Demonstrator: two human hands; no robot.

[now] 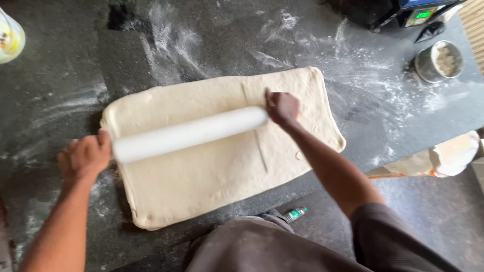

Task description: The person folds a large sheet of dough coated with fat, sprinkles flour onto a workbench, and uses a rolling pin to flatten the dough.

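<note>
A large rectangular sheet of pale dough (201, 171) lies flat on a dark, flour-dusted stone counter (60, 90). A white rolling pin (189, 133) rests across the dough, slanting up to the right. My left hand (84, 157) grips its left end at the dough's left edge. My right hand (282, 107) holds its right end over the dough's upper right part. A straight crease runs down the dough just right of the middle.
A round metal tin (439, 61) with flour stands at the back right, beside a dark weighing scale (403, 12). A yellowish tub (9, 38) sits at the far left. A pale sack (443, 157) hangs off the counter's right edge. A small bottle (294, 214) lies on the floor below.
</note>
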